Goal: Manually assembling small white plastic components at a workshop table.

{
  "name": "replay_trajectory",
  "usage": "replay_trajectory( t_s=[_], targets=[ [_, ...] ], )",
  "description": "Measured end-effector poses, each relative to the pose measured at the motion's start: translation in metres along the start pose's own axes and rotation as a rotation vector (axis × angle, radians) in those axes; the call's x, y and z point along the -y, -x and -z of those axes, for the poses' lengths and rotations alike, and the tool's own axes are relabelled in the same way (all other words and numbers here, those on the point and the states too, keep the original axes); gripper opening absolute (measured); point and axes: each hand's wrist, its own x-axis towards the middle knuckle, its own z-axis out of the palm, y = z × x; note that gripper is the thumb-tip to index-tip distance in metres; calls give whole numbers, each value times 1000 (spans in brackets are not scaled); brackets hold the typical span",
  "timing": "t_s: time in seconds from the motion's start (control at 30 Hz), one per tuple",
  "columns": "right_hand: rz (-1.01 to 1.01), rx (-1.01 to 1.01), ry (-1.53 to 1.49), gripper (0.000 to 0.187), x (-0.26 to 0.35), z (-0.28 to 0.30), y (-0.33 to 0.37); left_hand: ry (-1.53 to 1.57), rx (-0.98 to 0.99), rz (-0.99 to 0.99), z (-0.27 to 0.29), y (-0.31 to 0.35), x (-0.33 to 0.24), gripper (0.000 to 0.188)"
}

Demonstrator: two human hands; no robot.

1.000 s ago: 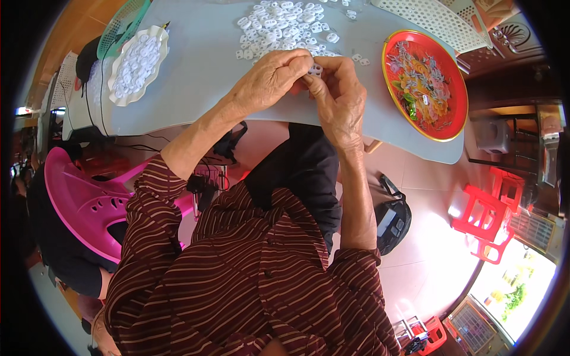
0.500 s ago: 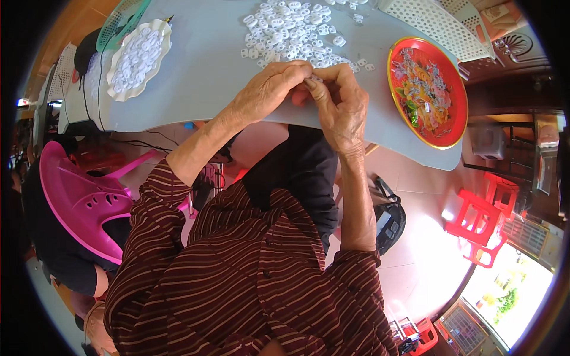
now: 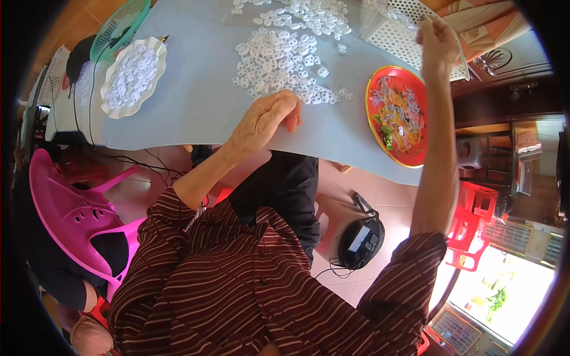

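My left hand (image 3: 267,121) is closed near the front edge of the grey-blue table (image 3: 202,101), its fingers curled under the thumb. What lies inside them, if anything, is hidden. My right hand (image 3: 440,46) is stretched far to the right, over the white perforated basket (image 3: 409,50), with fingers bent together. Anything at its fingertips is too small to name. A pile of small white plastic pieces with holes (image 3: 276,56) lies just beyond my left hand. Beside my right forearm stands a round red tray (image 3: 375,127) with a gold rim, holding many small clear-and-grey pieces.
At the left, a scalloped white dish (image 3: 110,107) holds more white pieces, near a green mesh basket (image 3: 119,26). A pink plastic chair (image 3: 59,207) stands on the left, next to a seated person. Red stools (image 3: 466,228) and a black bag-like object (image 3: 361,243) are on the floor.
My right hand has left my left hand and swung out right to the white basket. My left hand remains closed near the table edge. The view has shifted slightly.
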Motion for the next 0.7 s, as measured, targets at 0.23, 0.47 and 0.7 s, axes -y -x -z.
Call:
replay_trajectory(
  t_s=[0.23, 0.47, 0.7],
  targets=[
    [296, 403, 473, 15, 19, -36, 25, 62, -40, 13, 3, 5, 5, 37],
    [137, 799, 549, 15, -2, -77, 82, 25, 1, -23, 3, 3, 4, 34],
    [233, 836, 539, 15, -9, -87, 77, 26, -35, 28, 6, 5, -4, 29]
  ],
)
